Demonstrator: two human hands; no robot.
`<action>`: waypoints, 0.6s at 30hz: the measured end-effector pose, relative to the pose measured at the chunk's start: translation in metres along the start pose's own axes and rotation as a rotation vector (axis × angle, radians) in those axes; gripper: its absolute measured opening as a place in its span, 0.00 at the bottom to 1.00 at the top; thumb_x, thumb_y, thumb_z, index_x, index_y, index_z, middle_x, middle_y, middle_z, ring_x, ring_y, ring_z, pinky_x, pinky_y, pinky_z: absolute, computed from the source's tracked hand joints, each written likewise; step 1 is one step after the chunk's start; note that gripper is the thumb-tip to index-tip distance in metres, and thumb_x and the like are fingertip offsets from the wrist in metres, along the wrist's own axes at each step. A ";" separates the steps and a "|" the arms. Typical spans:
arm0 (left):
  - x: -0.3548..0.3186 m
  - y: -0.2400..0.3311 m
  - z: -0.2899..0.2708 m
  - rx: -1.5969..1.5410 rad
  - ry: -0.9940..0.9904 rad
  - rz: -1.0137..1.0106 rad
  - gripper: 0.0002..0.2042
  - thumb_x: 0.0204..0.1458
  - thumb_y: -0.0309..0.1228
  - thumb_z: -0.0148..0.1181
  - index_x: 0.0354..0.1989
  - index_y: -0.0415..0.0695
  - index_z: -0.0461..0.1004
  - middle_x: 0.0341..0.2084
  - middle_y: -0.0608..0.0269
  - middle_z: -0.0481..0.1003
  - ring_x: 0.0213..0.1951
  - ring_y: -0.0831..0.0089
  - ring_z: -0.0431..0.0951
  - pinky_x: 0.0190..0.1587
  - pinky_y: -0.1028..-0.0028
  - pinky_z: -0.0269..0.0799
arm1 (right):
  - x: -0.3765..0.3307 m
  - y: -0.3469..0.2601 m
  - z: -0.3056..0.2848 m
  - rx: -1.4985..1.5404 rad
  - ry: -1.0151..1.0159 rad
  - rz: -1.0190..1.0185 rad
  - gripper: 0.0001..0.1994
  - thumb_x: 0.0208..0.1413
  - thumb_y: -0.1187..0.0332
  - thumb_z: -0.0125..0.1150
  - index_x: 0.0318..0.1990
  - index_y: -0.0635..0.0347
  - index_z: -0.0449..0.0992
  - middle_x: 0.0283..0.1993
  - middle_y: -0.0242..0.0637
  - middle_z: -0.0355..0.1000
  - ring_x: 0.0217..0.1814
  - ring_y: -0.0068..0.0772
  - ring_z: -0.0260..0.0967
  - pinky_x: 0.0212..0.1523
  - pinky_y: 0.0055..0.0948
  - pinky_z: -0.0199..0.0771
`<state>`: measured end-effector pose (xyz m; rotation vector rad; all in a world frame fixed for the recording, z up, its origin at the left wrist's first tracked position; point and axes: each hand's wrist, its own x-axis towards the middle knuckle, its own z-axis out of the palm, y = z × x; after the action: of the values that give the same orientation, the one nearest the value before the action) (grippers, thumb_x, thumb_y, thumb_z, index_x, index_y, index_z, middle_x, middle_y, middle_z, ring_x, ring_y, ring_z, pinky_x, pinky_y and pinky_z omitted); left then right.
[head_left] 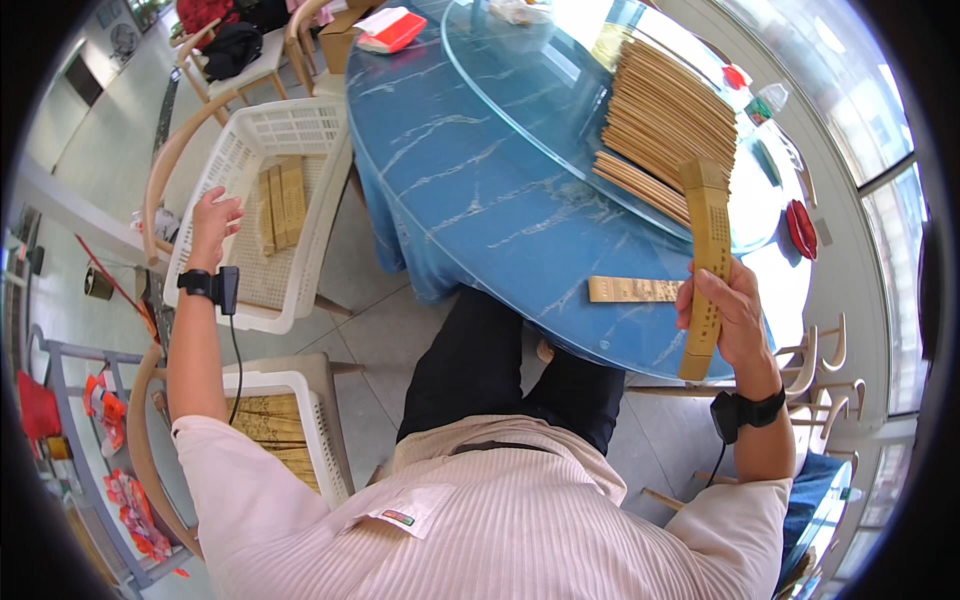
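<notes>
Head view: your right hand, 3 o'clock, grip clamped on long gold printed packet above round blue marbled desk. Your left hand, 9 o'clock, grip apart, nothing held. Few gold packets already inside white plastic basket, 10 o'clock; thin brown stick pile, 1 o'clock, seemingly left.

seemingly a dining room: round table, wooden chairs

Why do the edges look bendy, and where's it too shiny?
All in the head view: the fisheye lens bows the window wall near the rim; glare whitens parts of the glass turntable; the yellow packet in the right hand looks fairly clear.
</notes>
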<state>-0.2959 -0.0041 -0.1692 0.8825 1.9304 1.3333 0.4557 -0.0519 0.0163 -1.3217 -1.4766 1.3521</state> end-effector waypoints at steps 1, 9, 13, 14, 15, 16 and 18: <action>-0.021 0.029 0.006 0.071 -0.053 0.067 0.32 0.61 0.35 0.67 0.72 0.39 0.64 0.49 0.60 0.81 0.42 0.76 0.81 0.39 0.73 0.76 | 0.003 0.005 -0.005 0.011 -0.017 -0.014 0.14 0.70 0.59 0.62 0.47 0.62 0.73 0.30 0.41 0.81 0.25 0.24 0.81 0.29 0.23 0.84; -0.200 0.192 0.179 -0.037 -0.599 0.617 0.24 0.62 0.26 0.68 0.66 0.39 0.73 0.48 0.64 0.81 0.44 0.79 0.80 0.44 0.78 0.75 | -0.008 0.011 -0.028 0.100 -0.102 -0.043 0.17 0.69 0.56 0.65 0.48 0.63 0.74 0.31 0.42 0.82 0.24 0.26 0.81 0.27 0.23 0.84; -0.278 0.243 0.273 0.080 -0.644 1.182 0.33 0.52 0.22 0.73 0.69 0.44 0.70 0.55 0.57 0.79 0.51 0.66 0.81 0.52 0.69 0.77 | -0.018 0.004 -0.020 0.202 -0.223 -0.010 0.19 0.67 0.55 0.67 0.46 0.64 0.74 0.32 0.41 0.82 0.26 0.27 0.81 0.30 0.23 0.82; -0.290 0.254 0.295 0.157 -0.575 1.408 0.37 0.49 0.24 0.75 0.71 0.47 0.68 0.58 0.55 0.78 0.54 0.63 0.80 0.55 0.67 0.75 | -0.020 0.003 -0.018 0.217 -0.247 -0.005 0.19 0.67 0.55 0.68 0.46 0.64 0.74 0.32 0.41 0.82 0.26 0.27 0.82 0.30 0.23 0.82; -0.299 0.259 0.315 0.241 -0.502 1.574 0.40 0.48 0.26 0.75 0.73 0.48 0.66 0.60 0.55 0.77 0.56 0.61 0.80 0.58 0.65 0.74 | -0.019 -0.001 -0.015 0.257 -0.314 0.034 0.19 0.67 0.56 0.69 0.47 0.65 0.74 0.33 0.41 0.82 0.27 0.27 0.82 0.29 0.22 0.83; -0.309 0.265 0.333 0.315 -0.405 1.737 0.43 0.47 0.28 0.76 0.75 0.50 0.63 0.62 0.54 0.75 0.58 0.59 0.79 0.62 0.63 0.73 | -0.017 -0.005 -0.010 0.273 -0.372 0.048 0.19 0.67 0.56 0.69 0.47 0.65 0.74 0.33 0.41 0.82 0.27 0.27 0.82 0.30 0.23 0.83; -0.320 0.269 0.354 0.394 -0.319 1.926 0.43 0.48 0.32 0.74 0.76 0.51 0.62 0.63 0.54 0.75 0.59 0.58 0.79 0.64 0.62 0.71 | -0.017 -0.014 -0.002 0.302 -0.471 0.086 0.18 0.67 0.58 0.69 0.48 0.66 0.74 0.34 0.41 0.83 0.27 0.28 0.82 0.30 0.24 0.84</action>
<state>0.2181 -0.0021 0.0195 3.2333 0.6079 1.3060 0.4577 -0.0666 0.0326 -0.9197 -1.4421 1.9528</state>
